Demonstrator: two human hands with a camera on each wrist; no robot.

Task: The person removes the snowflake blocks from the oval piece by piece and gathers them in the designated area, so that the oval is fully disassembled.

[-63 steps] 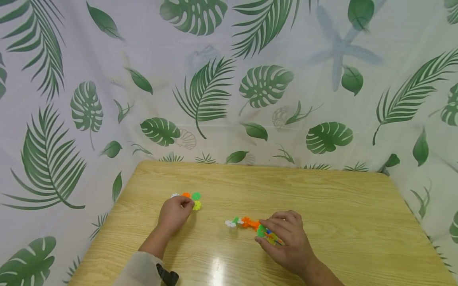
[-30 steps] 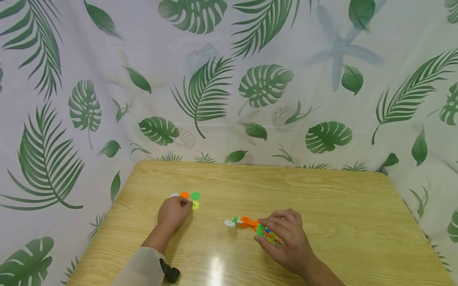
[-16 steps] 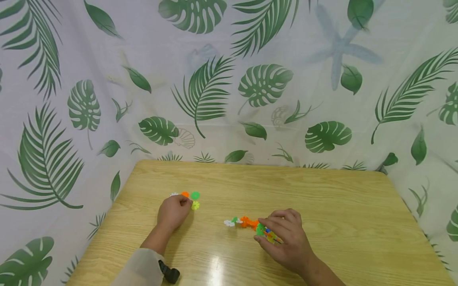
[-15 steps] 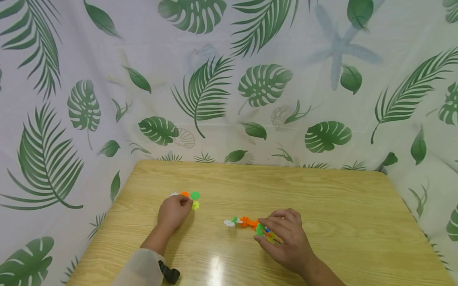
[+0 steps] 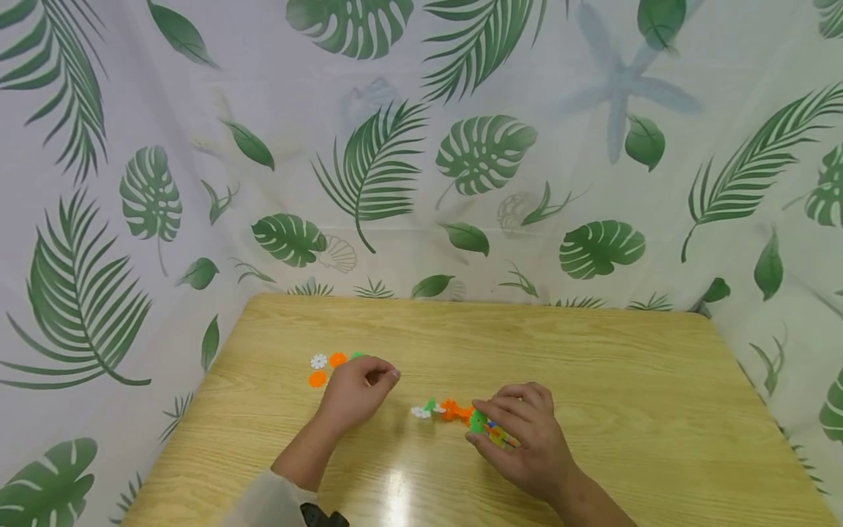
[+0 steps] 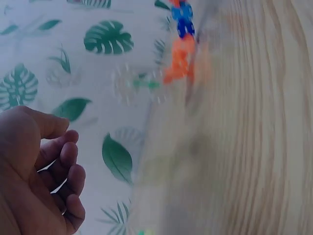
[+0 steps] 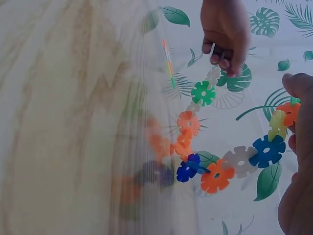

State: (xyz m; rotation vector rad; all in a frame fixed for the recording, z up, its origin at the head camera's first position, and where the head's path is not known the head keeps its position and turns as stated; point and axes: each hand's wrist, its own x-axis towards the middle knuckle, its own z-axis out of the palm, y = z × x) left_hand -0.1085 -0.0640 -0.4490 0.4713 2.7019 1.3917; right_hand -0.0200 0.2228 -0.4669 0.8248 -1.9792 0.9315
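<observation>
The right hand [image 5: 536, 450] is gripping one end of a flower-disc chain [image 5: 450, 409]; its white end is lying just short of the left hand [image 5: 356, 395]. Whether the left's curled fingers are pinching anything, I cannot tell. The right-wrist view is showing a grey link [image 7: 239, 162] hidden from the head view. The bench [image 5: 560, 344] is stretching past both hands to its far edge.

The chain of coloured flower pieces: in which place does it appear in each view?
Head: chain in the lower half, just right of centre, ending at the right hand.
Left wrist: upper part, near the middle, blurred.
Right wrist: right half, a U-shaped curve.
Shared landmark: the left hand, visible in all three.
</observation>
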